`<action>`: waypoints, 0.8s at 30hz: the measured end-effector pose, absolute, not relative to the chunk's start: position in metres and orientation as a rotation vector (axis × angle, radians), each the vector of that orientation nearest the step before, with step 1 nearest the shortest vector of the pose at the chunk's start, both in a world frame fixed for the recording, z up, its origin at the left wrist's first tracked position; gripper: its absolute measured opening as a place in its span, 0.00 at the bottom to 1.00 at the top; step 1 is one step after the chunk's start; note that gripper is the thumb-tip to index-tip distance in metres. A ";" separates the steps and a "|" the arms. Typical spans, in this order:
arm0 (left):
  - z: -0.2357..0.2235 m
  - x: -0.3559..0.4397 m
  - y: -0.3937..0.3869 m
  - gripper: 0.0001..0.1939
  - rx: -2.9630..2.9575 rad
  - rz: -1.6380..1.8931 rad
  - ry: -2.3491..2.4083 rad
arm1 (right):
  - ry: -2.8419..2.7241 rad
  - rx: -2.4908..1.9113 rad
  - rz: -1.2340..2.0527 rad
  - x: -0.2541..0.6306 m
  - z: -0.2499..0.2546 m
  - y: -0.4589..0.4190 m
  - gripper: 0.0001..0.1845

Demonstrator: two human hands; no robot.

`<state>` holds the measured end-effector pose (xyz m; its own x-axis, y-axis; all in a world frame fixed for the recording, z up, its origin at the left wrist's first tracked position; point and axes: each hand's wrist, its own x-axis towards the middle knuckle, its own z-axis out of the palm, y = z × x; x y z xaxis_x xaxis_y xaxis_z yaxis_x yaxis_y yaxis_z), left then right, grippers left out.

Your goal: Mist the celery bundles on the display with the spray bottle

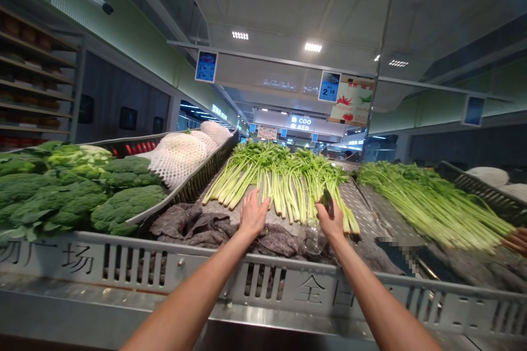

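Observation:
My left hand reaches over the metal display rail with fingers stretched out flat, its tips touching the cut ends of the celery stalks laid in the middle tray. My right hand is closed round a small dark object that I cannot name, held at the stalk ends just right of the bunch's middle. A clear plastic bottle lies below the right wrist.
Broccoli heads fill the left tray, with net-wrapped white produce behind. More long green stalks lie in the right tray. Dark damp cloths line the tray front. Price signs hang overhead.

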<state>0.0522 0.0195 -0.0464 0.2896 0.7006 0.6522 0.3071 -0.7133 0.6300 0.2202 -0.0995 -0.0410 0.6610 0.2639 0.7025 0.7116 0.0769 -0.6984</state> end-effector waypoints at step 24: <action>-0.057 0.056 0.016 0.22 2.265 1.280 0.731 | -0.532 -1.696 -0.492 0.271 -0.053 -0.160 0.12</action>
